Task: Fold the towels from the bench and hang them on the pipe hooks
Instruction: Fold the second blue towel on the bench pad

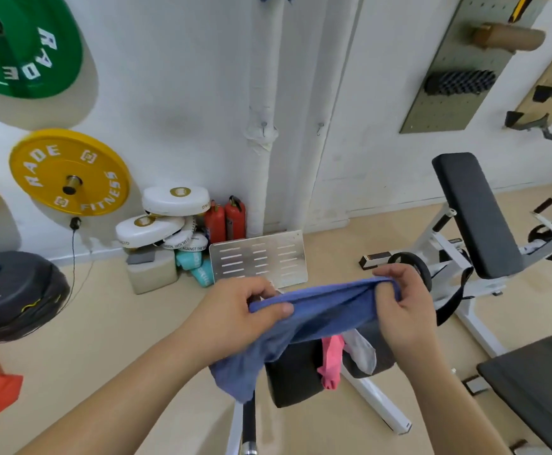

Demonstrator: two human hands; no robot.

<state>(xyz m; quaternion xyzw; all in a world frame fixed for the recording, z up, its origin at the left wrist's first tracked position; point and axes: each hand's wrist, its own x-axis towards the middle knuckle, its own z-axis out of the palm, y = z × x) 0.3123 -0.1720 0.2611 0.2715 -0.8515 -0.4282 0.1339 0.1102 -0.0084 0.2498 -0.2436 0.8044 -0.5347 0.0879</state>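
I see my left hand (245, 310) and right hand (402, 303) each grasping the blue towel (320, 310), stretched above the counter (297, 372); it half hides pink (332, 359) and white (363, 353) towels at six o'clock.

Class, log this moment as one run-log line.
left hand: grips blue towel | right hand: grips same towel | pink towel: on bench | hooks: bare
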